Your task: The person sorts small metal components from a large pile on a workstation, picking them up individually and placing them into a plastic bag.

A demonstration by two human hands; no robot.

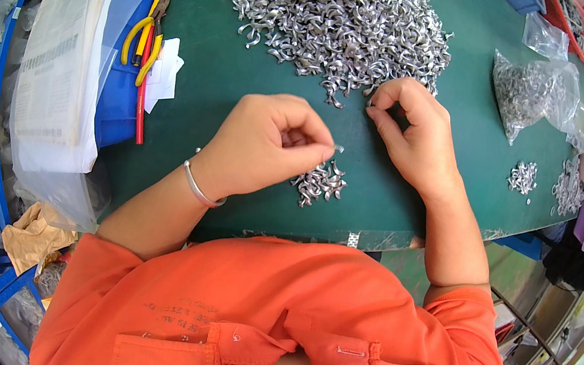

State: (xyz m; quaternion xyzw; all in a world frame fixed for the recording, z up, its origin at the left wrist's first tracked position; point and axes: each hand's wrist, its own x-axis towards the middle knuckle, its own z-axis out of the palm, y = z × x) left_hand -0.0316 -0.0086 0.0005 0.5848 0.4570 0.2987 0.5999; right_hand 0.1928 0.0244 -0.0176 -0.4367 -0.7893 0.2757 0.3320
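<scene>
A large heap of small, curved silver metal pieces covers the far middle of the green table. My left hand, with a bangle on its wrist, is closed in a pinch on one small metal piece whose tip shows past the fingers. Just below that hand lies a small pile of the same metal pieces. At the near right edge of the heap, my right hand has thumb and forefinger brought together. What those fingertips hold, if anything, is too small to make out.
Yellow-handled pliers and a red pen-like stick lie at the left by a blue bin and papers. On the right are a clear bag of metal pieces and two small piles. The table's front edge runs near my body.
</scene>
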